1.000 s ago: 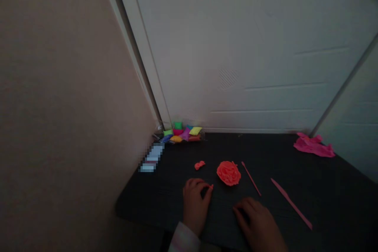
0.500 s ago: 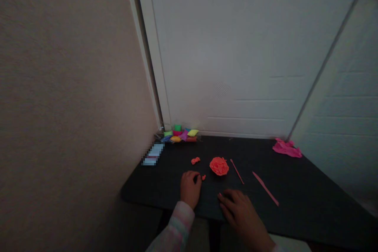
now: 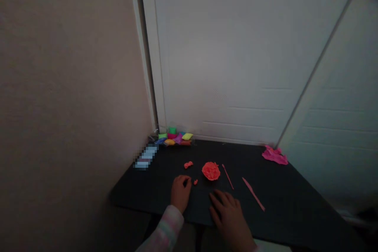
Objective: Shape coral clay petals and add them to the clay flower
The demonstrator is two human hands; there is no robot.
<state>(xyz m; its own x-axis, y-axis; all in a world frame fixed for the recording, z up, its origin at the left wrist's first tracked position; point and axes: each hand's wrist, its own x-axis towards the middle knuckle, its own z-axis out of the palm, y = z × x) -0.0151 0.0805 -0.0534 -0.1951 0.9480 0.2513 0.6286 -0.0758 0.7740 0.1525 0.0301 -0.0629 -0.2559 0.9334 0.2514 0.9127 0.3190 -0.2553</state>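
Observation:
My left hand rests at the front of the dark table, its thumb and forefinger curled together in a pinch. Whatever it may hold is hidden. A small orange scrap lies just right of its fingertips. My right hand lies palm down with fingers stretched and a little apart, holding nothing visible. Beyond both hands sits a round, orange, crinkled rosette like a flower. A larger orange clump is to its left. On its right are a thin pinkish stick and a flat pink strip.
Colourful packets in clear wrapping lie at the back left, beside a blurred pale rectangle. A crumpled bright pink sheet is at the back right. A wall borders the table on the left, white panels behind.
The camera has shifted, so everything sits further left and slightly lower in view. My right hand's fingers have spread a little. My left hand keeps its pinch.

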